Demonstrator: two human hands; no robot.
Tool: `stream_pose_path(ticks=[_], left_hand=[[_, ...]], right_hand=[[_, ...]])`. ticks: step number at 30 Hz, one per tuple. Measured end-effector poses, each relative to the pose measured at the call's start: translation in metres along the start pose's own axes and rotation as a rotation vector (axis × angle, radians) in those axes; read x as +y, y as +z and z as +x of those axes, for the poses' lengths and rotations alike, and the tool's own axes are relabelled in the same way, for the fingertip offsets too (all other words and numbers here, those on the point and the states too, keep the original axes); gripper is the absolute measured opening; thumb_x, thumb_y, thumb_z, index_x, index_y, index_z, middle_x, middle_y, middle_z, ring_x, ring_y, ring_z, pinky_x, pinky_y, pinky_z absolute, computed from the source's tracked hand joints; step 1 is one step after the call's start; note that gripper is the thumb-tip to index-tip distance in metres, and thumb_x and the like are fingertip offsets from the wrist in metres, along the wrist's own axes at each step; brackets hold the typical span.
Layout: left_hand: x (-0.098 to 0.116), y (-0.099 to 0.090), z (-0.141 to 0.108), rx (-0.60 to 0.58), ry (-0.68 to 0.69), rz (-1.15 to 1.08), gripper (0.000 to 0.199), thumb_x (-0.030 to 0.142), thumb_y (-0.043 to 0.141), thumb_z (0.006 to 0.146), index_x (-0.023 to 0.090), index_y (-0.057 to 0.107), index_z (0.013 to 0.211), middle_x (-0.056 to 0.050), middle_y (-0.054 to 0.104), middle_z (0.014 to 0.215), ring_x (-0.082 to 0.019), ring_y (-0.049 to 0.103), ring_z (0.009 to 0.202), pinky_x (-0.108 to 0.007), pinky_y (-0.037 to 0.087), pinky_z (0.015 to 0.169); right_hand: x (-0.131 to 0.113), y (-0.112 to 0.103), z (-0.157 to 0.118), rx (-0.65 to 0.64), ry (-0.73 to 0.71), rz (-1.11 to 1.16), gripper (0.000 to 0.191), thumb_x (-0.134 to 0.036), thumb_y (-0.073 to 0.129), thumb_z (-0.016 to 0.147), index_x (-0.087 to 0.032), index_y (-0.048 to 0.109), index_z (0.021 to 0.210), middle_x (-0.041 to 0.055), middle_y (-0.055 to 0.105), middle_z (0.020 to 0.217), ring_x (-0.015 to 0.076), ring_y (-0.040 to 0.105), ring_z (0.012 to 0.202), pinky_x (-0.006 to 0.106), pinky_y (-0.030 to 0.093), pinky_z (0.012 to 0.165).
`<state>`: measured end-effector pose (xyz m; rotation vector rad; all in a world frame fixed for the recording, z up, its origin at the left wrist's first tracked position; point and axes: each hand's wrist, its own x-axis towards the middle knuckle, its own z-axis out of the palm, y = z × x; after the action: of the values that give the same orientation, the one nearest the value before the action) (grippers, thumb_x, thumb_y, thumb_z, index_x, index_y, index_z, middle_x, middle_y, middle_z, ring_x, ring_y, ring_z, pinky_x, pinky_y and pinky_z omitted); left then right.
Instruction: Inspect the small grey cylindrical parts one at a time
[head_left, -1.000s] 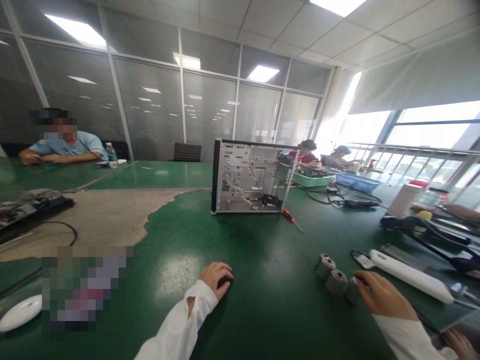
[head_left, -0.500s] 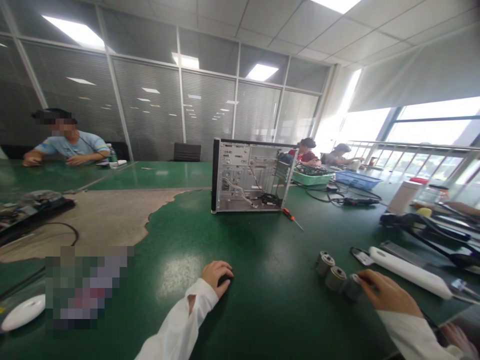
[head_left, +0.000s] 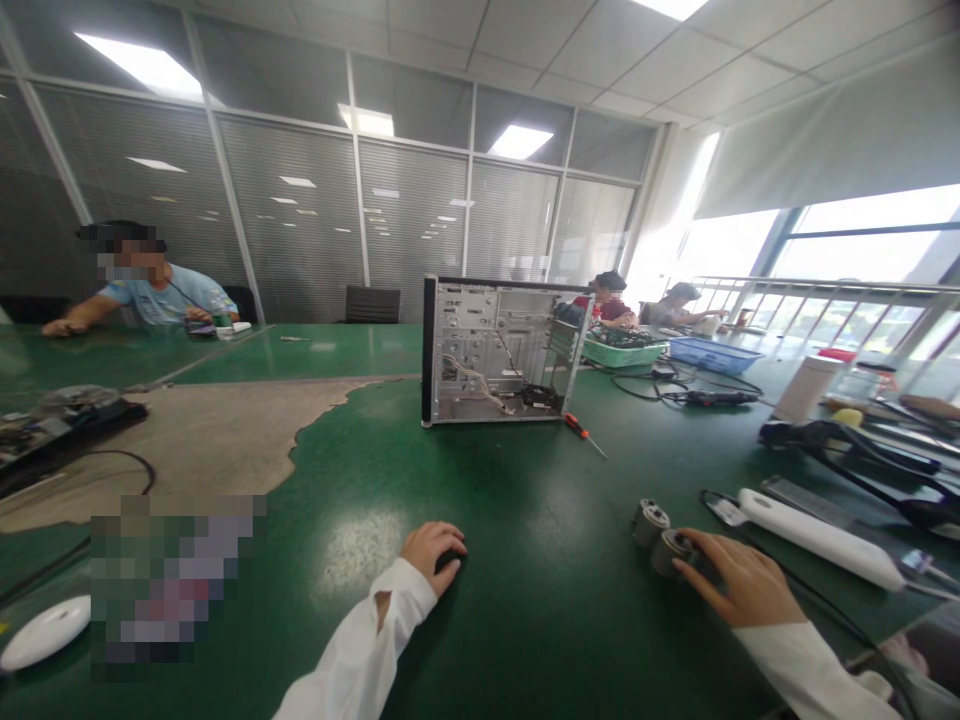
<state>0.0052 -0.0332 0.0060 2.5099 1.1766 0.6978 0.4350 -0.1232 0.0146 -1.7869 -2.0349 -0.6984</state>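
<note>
My right hand is at the right, thumb and fingertips closed around the right side of a grey metal cylinder that looks like a small motor. A second such cylinder stands upright just behind it. No third cylinder shows; my hand may cover it. My left hand rests on the green table with curled fingers. Between its thumb and fingers is something dark that I cannot make out. Both hands have white sleeves.
An opened computer case stands mid-table, with an orange-handled screwdriver beside it. A white power strip lies right of my hand. Green and blue baskets stand farther back. Other people sit at the far side.
My right hand has moved left from the rightmost cylinder to the middle one. The rightmost cylinder is no longer visible. My left hand stays in place.
</note>
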Motion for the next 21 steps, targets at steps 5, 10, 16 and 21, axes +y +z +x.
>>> stream_pose_path(ticks=[5, 10, 16, 21], left_hand=[[-0.002, 0.001, 0.001, -0.002, 0.004, 0.003, 0.019, 0.018, 0.050, 0.062, 0.022, 0.059, 0.077, -0.001, 0.059, 0.095, -0.019, 0.050, 0.093, -0.034, 0.037, 0.080], [-0.001, 0.000, 0.000, 0.006, 0.013, 0.007, 0.018, 0.018, 0.049, 0.063, 0.022, 0.059, 0.078, -0.002, 0.059, 0.095, -0.019, 0.050, 0.092, -0.034, 0.037, 0.079], [0.001, -0.001, -0.001, 0.005, 0.002, -0.009, 0.020, 0.017, 0.049, 0.063, 0.022, 0.058, 0.080, -0.001, 0.059, 0.095, -0.018, 0.049, 0.093, -0.034, 0.037, 0.080], [-0.002, 0.003, -0.001, 0.030, -0.047, -0.054, 0.036, 0.018, 0.050, 0.061, 0.020, 0.050, 0.096, -0.003, 0.059, 0.095, -0.020, 0.050, 0.092, -0.036, 0.037, 0.081]], right_hand=[[-0.006, 0.005, 0.005, 0.006, 0.042, -0.018, 0.039, -0.049, 0.047, 0.066, -0.019, 0.055, 0.090, 0.0049, 0.064, 0.081, 0.0199, 0.058, 0.073, 0.033, 0.038, 0.070], [-0.021, 0.000, 0.011, 0.074, -0.019, 0.011, 0.031, -0.042, 0.049, 0.067, -0.018, 0.054, 0.085, 0.0033, 0.063, 0.074, 0.0178, 0.058, 0.069, 0.032, 0.036, 0.071], [-0.067, -0.026, 0.020, 0.260, -0.072, 0.144, 0.028, -0.037, 0.053, 0.066, -0.017, 0.054, 0.086, 0.0081, 0.062, 0.083, 0.0211, 0.056, 0.079, 0.037, 0.032, 0.079], [-0.147, -0.046, 0.066, 0.087, -0.272, 0.512, 0.026, -0.027, 0.051, 0.069, -0.018, 0.048, 0.093, 0.0075, 0.059, 0.083, 0.0201, 0.053, 0.082, 0.035, 0.034, 0.076]])
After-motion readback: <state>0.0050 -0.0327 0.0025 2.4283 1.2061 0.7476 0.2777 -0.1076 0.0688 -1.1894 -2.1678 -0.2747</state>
